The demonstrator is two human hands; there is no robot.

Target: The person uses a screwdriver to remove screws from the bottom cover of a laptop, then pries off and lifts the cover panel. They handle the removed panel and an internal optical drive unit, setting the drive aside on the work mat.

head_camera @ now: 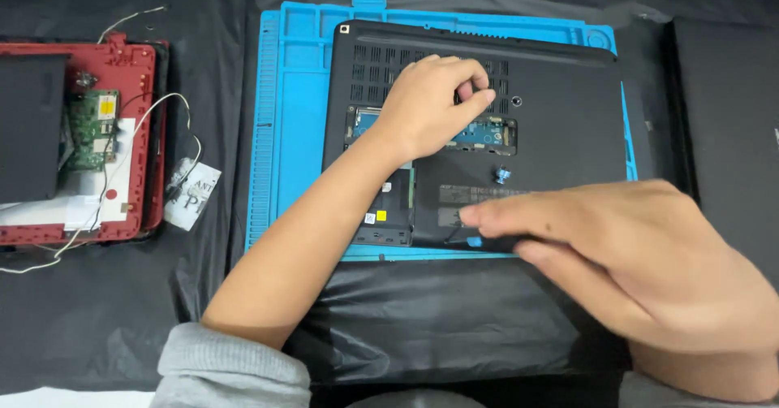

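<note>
A black laptop (560, 124) lies bottom-up on a blue work mat (296, 116). An access bay in its underside stands open, showing a blue circuit board (491, 134). My left hand (430, 107) rests over that bay, fingers curled and pinched together at its upper edge; whether it holds anything is hidden. My right hand (641, 254) lies at the laptop's near edge, fingertips pressing on the black case beside a blue tab (475, 241). A small blue part (502, 175) sits on the case between the hands.
At the left lies a red opened device (134, 75) with a green circuit board (91, 128), loose white wires (154, 107) and a black panel (28, 128) on it. A small printed bag (193, 193) lies beside it. Black sheeting (97, 310) covers the table.
</note>
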